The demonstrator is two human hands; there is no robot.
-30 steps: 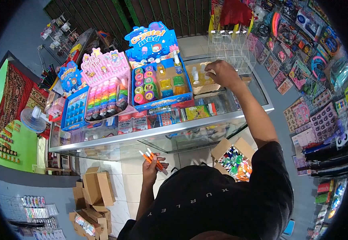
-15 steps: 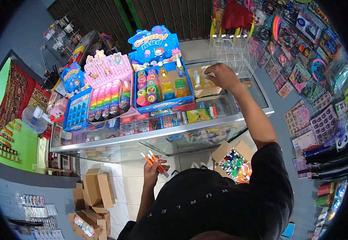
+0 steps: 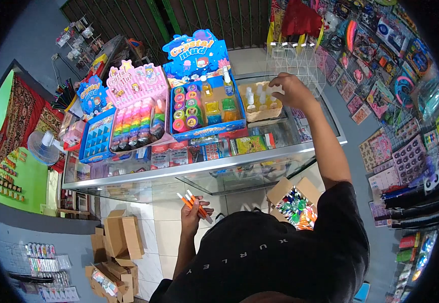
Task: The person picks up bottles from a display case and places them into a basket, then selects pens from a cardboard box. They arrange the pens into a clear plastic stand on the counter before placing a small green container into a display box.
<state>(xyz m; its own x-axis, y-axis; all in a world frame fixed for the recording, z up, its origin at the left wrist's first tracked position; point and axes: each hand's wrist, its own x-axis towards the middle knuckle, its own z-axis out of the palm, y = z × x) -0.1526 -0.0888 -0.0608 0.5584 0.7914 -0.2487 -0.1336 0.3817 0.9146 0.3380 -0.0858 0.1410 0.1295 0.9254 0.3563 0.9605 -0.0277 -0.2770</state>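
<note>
My left hand (image 3: 193, 208) is closed around a couple of orange pens (image 3: 187, 201) with white ends, held low in front of the glass counter. Over the right part of the counter, my right hand (image 3: 292, 92) has its fingers curved and thumb apart, with nothing showing between them. It hovers at the right edge of a small tan box (image 3: 263, 115). Small clear bottles with white tops (image 3: 251, 99) stand upright in that box.
Blue (image 3: 208, 132) and pink (image 3: 137, 92) Crystal Mud display boxes stand on the glass counter (image 3: 204, 165). A clear acrylic rack (image 3: 300, 63) is behind my right hand. On the floor, a carton (image 3: 307, 190) holds many colourful pens. More cartons (image 3: 123, 232) lie at left.
My right hand has lifted and shifted slightly right from over the tan box, uncovering more of the bottles. My left hand still holds the orange pens in about the same place.
</note>
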